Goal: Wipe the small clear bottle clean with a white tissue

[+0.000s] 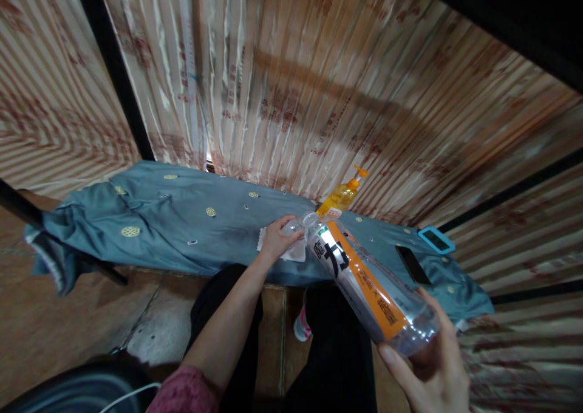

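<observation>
My right hand is wrapped round the base of a large clear plastic bottle with an orange, black and silver label. The bottle lies tilted, its narrow end pointing up and left toward my left hand. The fingers of that hand are closed on a small clear plastic piece beside the rim at the bottle's narrow end. I cannot make out whether this piece is separate or part of the bottle. Beneath it, a white tissue rests on the cloth. Just behind stands a yellow pump bottle with an orange pump head.
A blue-grey cloth with pineapple prints covers the narrow bench in front of me. On its right lie a dark phone and a blue-framed device. Striped plastic sheeting and dark frame bars surround the bench.
</observation>
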`<state>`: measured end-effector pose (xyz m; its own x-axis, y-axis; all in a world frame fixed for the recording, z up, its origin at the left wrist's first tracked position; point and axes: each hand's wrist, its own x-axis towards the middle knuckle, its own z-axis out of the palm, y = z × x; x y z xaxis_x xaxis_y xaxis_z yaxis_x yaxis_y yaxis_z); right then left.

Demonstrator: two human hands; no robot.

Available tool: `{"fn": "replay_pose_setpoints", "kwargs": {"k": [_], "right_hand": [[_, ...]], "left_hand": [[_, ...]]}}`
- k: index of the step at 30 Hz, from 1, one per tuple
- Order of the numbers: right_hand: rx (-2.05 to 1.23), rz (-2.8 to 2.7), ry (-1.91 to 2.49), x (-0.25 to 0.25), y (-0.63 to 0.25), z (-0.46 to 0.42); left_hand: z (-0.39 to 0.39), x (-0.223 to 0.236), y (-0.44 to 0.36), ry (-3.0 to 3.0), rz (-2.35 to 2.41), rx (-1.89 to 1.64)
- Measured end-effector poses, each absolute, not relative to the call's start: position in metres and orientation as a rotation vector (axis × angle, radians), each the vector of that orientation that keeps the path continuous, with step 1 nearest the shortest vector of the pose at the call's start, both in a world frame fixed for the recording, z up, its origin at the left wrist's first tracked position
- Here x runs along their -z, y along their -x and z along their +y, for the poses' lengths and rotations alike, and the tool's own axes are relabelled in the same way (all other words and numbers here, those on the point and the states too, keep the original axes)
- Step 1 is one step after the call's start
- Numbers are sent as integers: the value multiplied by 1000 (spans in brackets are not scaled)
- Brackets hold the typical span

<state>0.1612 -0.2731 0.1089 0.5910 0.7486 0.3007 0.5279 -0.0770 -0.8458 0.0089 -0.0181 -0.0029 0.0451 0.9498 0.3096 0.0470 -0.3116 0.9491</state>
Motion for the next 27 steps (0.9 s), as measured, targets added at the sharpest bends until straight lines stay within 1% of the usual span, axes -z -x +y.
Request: {"fn": "replay_pose_setpoints", "kwargs": {"k": [14,27], "right_hand": [[-279,-1037,1739,-114,-153,-272],[-274,-1049,1738,-108,-159,-274]], "left_hand": [[-18,2,-9,-1500,1036,-1388],[-18,3,-9,-1502,1054,-1399]]}}
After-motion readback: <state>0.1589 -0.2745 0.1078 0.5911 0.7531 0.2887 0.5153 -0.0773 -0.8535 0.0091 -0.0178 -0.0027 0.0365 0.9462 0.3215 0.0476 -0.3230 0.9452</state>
